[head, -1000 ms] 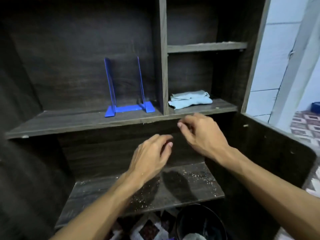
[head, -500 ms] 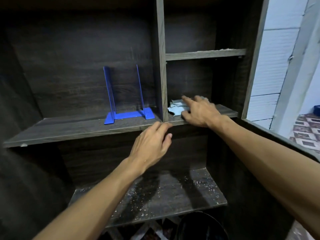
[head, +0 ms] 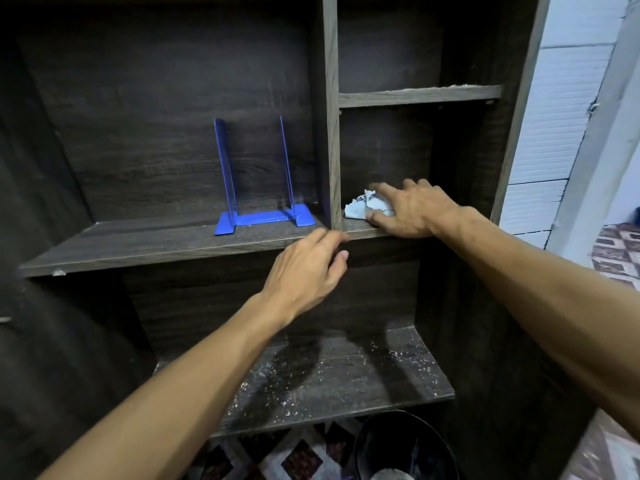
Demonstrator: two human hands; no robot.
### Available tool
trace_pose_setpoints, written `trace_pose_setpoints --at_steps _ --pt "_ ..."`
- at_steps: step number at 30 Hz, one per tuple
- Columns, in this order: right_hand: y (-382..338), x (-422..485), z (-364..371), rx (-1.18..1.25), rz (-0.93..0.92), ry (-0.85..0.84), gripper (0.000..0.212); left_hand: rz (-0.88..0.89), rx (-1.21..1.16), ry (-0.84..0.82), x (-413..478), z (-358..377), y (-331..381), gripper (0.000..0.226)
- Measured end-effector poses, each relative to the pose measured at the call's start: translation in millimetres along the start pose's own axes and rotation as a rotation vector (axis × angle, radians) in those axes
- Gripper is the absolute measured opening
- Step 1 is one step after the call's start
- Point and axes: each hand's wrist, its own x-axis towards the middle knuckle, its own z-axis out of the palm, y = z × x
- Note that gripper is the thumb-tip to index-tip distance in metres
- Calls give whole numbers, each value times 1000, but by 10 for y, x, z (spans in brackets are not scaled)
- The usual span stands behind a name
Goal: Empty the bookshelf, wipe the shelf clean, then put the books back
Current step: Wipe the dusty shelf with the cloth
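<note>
Nearest, at the bottom edge, a dark bin (head: 405, 448) stands on a patterned tiled floor (head: 294, 459). Above it, the lower shelf (head: 346, 382) of the bookshelf (head: 173, 150) is scattered with pale specks, and both forearms cast shadows across it. The left hand (head: 308, 268) reaches up from the lower left and hovers by the front edge of the middle shelf (head: 138, 244), just under the divider (head: 329, 116). Its fingers are loosely curled and hold nothing. The right hand (head: 412, 209) reaches further in, into the right compartment, where it grips a crumpled pale blue cloth (head: 360, 209) lying on the middle shelf: fingers arched over it, thumb at its near edge. Left of the divider a blue bookend (head: 258, 188) stands upright, apart from both hands. Higher up is a short upper shelf (head: 419, 95). A white wall (head: 554, 133) shows to the right.
</note>
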Motion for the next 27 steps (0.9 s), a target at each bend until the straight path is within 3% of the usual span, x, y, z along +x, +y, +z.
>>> trace_pose_setpoints --at_steps 3,10,15,21,27 --pt "0 -30 -2 53 9 57 55 1 -4 4 -6 5 -4 33" --pt "-231 -459 261 213 40 548 55 15 -22 18 -120 79 -25 32" --pt "-415 -848 499 300 16 653 56 7 -35 -30 -357 228 -17 31" --pt "-622 -1234 979 409 -41 591 56 -50 -55 -102 -742 492 -50 29" --pt "-666 -1644 1701 562 17 348 58 -124 -86 -247 -1224 925 -67 25"
